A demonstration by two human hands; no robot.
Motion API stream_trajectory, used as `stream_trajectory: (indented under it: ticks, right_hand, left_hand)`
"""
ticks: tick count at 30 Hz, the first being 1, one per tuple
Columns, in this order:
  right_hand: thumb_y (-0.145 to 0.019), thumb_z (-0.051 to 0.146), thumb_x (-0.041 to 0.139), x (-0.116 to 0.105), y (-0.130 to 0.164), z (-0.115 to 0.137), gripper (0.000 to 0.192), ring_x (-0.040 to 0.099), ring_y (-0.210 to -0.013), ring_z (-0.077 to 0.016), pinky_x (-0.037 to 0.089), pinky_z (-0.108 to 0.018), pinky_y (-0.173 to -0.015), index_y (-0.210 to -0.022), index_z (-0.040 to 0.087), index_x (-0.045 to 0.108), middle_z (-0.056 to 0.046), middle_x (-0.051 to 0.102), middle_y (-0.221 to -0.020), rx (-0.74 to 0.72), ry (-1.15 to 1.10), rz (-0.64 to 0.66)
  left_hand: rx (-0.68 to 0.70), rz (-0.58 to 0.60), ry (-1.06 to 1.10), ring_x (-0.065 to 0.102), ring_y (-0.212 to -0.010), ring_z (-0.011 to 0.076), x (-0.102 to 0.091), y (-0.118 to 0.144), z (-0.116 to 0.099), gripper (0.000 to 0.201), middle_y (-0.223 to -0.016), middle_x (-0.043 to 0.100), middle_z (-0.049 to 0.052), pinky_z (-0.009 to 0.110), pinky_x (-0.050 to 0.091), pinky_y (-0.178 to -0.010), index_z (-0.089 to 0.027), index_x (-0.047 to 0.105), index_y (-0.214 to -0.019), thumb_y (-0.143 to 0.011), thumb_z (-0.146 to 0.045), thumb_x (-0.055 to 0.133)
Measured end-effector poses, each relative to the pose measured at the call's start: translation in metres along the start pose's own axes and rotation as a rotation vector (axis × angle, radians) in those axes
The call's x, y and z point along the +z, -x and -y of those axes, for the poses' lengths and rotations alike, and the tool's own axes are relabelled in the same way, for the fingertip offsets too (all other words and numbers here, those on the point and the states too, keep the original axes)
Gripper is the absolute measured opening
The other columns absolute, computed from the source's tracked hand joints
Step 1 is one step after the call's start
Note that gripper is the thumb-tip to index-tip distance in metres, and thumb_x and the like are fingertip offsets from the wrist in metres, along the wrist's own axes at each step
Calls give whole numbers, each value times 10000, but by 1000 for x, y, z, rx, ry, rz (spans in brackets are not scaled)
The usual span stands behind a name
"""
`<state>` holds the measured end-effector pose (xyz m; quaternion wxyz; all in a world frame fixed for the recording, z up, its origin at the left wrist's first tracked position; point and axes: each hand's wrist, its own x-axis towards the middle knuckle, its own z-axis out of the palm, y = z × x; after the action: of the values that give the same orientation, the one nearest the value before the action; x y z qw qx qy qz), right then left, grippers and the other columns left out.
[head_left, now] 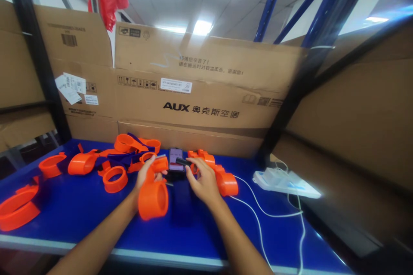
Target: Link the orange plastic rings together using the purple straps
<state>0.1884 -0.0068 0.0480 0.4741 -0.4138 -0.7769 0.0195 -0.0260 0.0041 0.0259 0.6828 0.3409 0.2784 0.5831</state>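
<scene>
Over the blue table (125, 219), the person's left hand (144, 177) grips an orange ringed piece (151, 205), its loop hanging nearest me. The right hand (204, 179), fingers pinched, holds a short black piece (182, 161) near it, before a phone (174, 154). More orange rings (115, 186) lie either side.

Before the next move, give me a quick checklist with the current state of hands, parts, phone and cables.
1. Left hand holding the orange part: ok.
2. Right hand holding the black piece: ok, gripped between thumb and fingers.
3. Black piece and orange part apart: ok, a gap shows between them.
4. Phone text readable: not ok, too small and blurred.
5. White cables clear of the right forearm: cannot tell, one runs close to it at the bottom edge.
</scene>
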Motion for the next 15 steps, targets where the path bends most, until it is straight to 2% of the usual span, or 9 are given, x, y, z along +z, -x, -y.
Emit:
stream_trajectory:
  ticks: [3,7,12,15]
  right_hand:
    - [-899,313,587,5,1,-8,240,643,-904,-215,515,-342,-822,-1106,217,663,-72,700,-1044,100,90,28]
    - [-884,306,599,16,2,-10,218,635,-950,-227,492,-330,-812,-1079,237,668,-58,707,-1031,134,153,170]
    - [-884,297,611,27,-8,-8,220,623,-911,-214,460,-301,-784,-1087,248,680,-61,687,-962,164,216,291]
    - [-889,318,618,33,-16,-5,226,607,-898,-207,434,-294,-785,-1097,252,680,-61,674,-949,124,251,352]
  left_hand:
    - [-14,-66,139,449,-335,78,4,3,-8,300,-580,616,5,189,374,-349,-179,588,-876,-944,-459,503]
    - [-41,-113,199,493,-362,92,10,6,-12,241,-602,620,10,189,409,-364,-174,572,-949,-959,-400,490]
    - [-19,-116,259,534,-406,104,9,3,-16,203,-599,604,4,189,429,-396,-176,559,-937,-945,-376,524]
    - [-2,-78,281,519,-402,101,6,1,-17,206,-599,592,-7,192,422,-396,-181,550,-918,-943,-384,524]
